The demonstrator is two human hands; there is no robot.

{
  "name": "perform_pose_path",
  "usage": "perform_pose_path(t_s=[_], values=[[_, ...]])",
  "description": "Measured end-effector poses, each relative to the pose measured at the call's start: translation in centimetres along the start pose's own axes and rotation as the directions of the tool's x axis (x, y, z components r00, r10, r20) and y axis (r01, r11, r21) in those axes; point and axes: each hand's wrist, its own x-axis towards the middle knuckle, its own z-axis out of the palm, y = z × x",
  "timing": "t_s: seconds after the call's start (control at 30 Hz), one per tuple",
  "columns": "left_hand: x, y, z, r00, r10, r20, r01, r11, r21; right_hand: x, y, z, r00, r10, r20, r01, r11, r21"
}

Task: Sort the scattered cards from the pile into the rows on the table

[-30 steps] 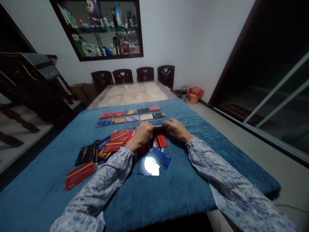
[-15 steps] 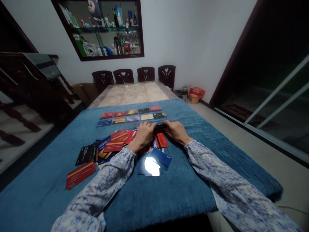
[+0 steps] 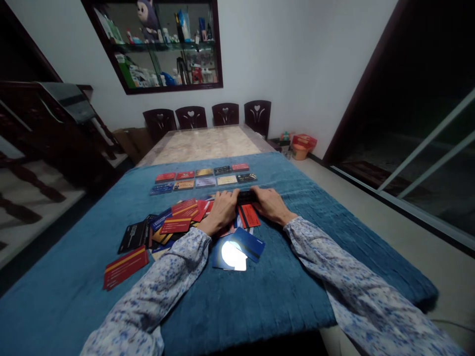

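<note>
Between my two hands is a stack of black cards [image 3: 245,198]. My left hand [image 3: 221,210] is closed on its left end, and my right hand [image 3: 271,202] grips its right end. Just below the stack lies an orange-red card [image 3: 248,215] with a dark stripe. Loose red cards [image 3: 176,226], blue, gold and black ones lie in an overlapping heap left of and partly under my left hand. Nearer to me are blue cards [image 3: 249,244], one under a bright glare. Beyond my hands, several neat card stacks [image 3: 205,182] stand in two rows.
A blue cloth [image 3: 282,291] covers the near part of the table, with a marble-patterned top [image 3: 211,141] showing beyond. Dark chairs [image 3: 257,116] stand at the far end. More red cards [image 3: 126,267] lie at the left, beside black cards [image 3: 132,236].
The black stack has tipped slightly, so more of its broad face shows between my hands. Both hands keep nearly the same place; the whole view has shifted a little.
</note>
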Motion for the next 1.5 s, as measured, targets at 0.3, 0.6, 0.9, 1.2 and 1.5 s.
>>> perform_pose_path(t_s=[0.3, 0.6, 0.9, 1.2, 1.5], values=[[0.1, -0.7, 0.1, 0.999, -0.03, -0.015, 0.028, 0.991, -0.134, 0.2, 0.1, 0.8, 0.998, -0.013, -0.054, 0.015, 0.999, 0.036], [0.6, -1.5, 0.2, 1.0, 0.009, -0.017, -0.012, 0.982, -0.19, 0.1, 0.1, -0.2, 0.998, -0.023, -0.063, 0.02, 0.999, -0.045], [0.5, -1.7, 0.2, 0.998, 0.025, -0.056, -0.031, 0.994, -0.104, 0.2, 0.7, 0.0, 0.98, -0.101, -0.171, 0.077, 0.987, -0.141], [0.6, -2.0, -0.8, 0.998, 0.04, -0.05, -0.038, 0.999, 0.026, 1.2, 0.8, -0.7, 0.976, -0.172, -0.136, 0.147, 0.973, -0.175], [1.5, -4.0, -2.2, 0.995, 0.08, 0.057, -0.087, 0.987, 0.133, 4.3, 0.5, -2.4, 0.967, -0.25, 0.041, 0.254, 0.952, -0.169]])
